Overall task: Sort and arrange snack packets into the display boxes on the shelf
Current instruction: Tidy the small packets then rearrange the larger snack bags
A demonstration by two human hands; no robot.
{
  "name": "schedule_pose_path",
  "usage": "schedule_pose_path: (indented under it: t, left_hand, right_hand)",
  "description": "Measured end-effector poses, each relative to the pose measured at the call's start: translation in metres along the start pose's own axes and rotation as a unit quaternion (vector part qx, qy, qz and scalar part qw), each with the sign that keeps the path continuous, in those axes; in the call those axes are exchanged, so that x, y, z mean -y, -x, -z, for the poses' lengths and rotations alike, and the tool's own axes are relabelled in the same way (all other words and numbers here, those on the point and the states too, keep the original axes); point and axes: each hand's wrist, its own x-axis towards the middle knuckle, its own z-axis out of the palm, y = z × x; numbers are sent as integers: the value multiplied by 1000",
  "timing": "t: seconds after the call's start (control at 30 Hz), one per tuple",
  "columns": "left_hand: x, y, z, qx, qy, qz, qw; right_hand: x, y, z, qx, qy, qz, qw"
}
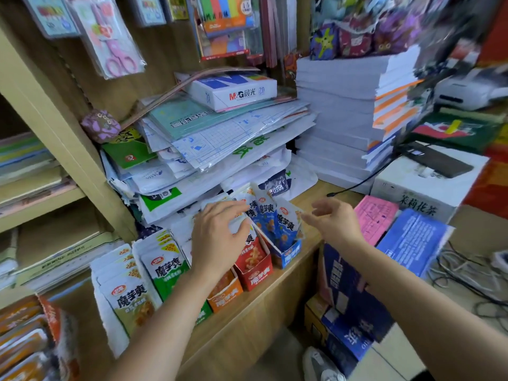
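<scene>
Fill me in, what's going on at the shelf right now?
A person is sorting snack packets into small display boxes on the wooden shelf. The left hand grips a white packet just above the red box. The right hand is open and holds nothing, close beside the blue packets standing in the blue box. An orange box and more stacked packets sit further left.

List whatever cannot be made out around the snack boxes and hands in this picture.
Head view:
- Red display box: its packets are mostly hidden by the left hand; whether that hand grips one is unclear.
- Orange display box: contents covered by the left forearm.
- Orange packets at lower left: cut off by the frame edges.
- Goods at upper right: motion-blurred.
</scene>
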Motion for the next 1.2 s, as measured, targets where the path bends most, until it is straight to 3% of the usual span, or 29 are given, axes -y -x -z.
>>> schedule_pose_path:
  t: [0.1, 0.17, 0.27, 0.4, 0.6, 0.7, 0.8, 0.9, 1.0, 1.13, 1.2]
  left_hand:
    - [-22, -14, -11, 25, 30, -11, 999]
    - [-32, -27, -21, 59, 1, -18, 998]
    - [-36, -54, -40, 133, -85, -30, 987]
    - [-22, -89, -52, 252, -214, -53, 942]
    - [-5, -108, -49, 194, -191, -50, 961]
    - [-2, -101, -43, 179, -87, -18, 980]
    - [-4, -93, -40, 132, 50, 36, 989]
    - [-4, -78, -44, 108, 73, 41, 991]
    - [0, -73, -47, 145, 52, 20, 988]
    - [5, -80, -45, 165, -48, -19, 985]
    - [9, -80, -47, 155, -60, -20, 986]
  right_hand:
    - [-1, -11, -7, 99, 53, 5, 994]
    - [-7, -15, -15, 121, 83, 19, 989]
    - [-15, -21, -18, 109, 114, 47, 986]
    - [-18, -35, -16, 67, 77, 80, 992]
    - [-24, -61, -20, 29, 1, 50, 998]
    - [-27, -66, -24, 4, -16, 50, 999]
    - [-23, -63, -26, 61, -8, 68, 996]
    - [-18, -61, -26, 140, -2, 86, 986]
    - [-15, -59, -21, 175, 7, 87, 981]
    - [-11, -53, -10, 155, -20, 94, 983]
    - [-15, -48, -9, 208, -21, 62, 976]
